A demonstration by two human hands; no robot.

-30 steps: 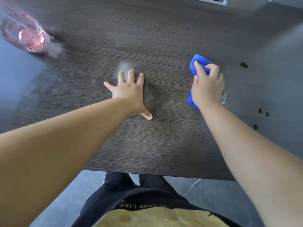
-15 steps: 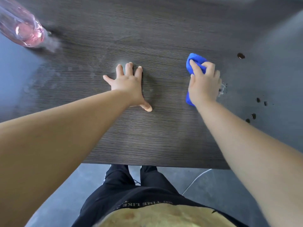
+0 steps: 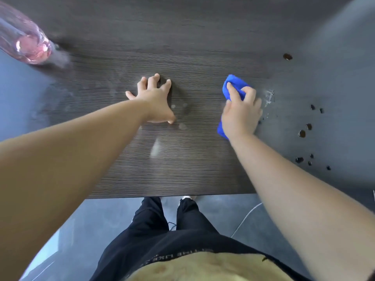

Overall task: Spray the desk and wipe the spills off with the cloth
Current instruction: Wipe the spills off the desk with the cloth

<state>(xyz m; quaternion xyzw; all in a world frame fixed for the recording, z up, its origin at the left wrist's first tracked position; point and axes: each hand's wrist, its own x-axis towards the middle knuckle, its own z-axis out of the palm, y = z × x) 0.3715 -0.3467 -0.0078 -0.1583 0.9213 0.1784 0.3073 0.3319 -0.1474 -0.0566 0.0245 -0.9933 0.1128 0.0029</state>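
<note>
Right hand (image 3: pixel 241 114) grips the bunched cloth (image 3: pixel 233 86); left hand (image 3: pixel 156 100), left of the cloth, lies flat with fingers spread, holding nothing. Best practice: press firmly, sweeping rightward through the dark spills (image 3: pixel 302 133).

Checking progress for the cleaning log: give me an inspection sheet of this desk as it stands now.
Surface: dark wood-grain desk; dark brown drops scattered on its right side, whitish wet streaks left of them.
Job's things: blue cloth on the desk under the right hand; clear bottle of pink liquid at the far left, top out of view.
Clutter: nothing seen.
Hands: left hand spread, resting on the desk; right hand grips the blue cloth.
Cables: thin white cable on the floor.
Surroundings: grey floor; the person's dark trousers.
</note>
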